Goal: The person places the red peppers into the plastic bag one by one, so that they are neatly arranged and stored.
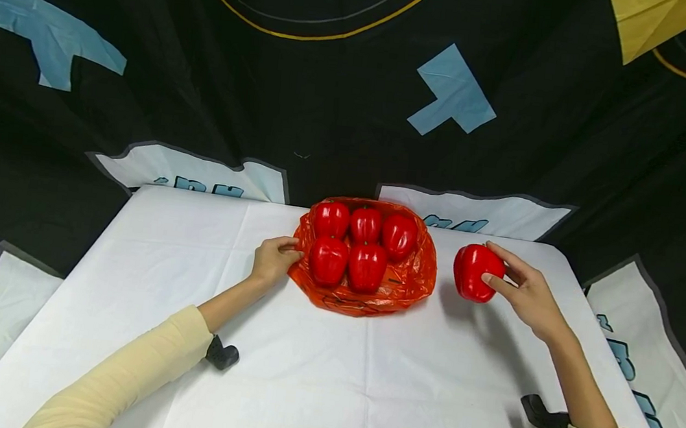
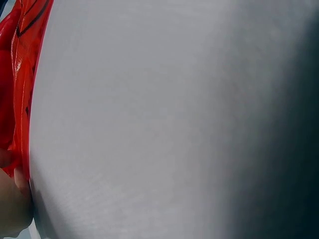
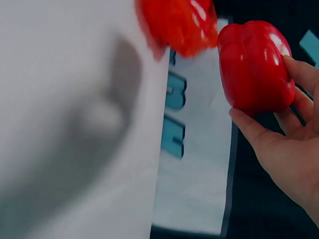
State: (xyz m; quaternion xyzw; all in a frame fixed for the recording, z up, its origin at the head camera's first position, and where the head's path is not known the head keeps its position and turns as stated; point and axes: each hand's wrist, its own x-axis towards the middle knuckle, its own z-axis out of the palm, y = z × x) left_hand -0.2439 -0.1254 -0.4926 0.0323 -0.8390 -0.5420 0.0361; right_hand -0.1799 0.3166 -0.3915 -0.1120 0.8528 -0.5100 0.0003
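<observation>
A red plastic bag (image 1: 401,285) lies spread on the table with its rim rolled outward, and several red bell peppers (image 1: 366,268) sit inside it in two rows. My left hand (image 1: 275,258) pinches the left rim of the bag; in the left wrist view only part of that hand (image 2: 14,204) shows beside the red plastic (image 2: 25,74). To the right of the bag, my right hand (image 1: 528,290) holds another red bell pepper (image 1: 475,273) above the table, its shadow falling below. The right wrist view shows thumb and fingers around this pepper (image 3: 255,67).
The table (image 1: 302,382) has a white cloth. Behind it hangs a black cloth (image 1: 303,114) with blue, yellow and white shapes. A black wrist mount (image 1: 222,354) is on the left forearm and another mount (image 1: 543,414) on the right.
</observation>
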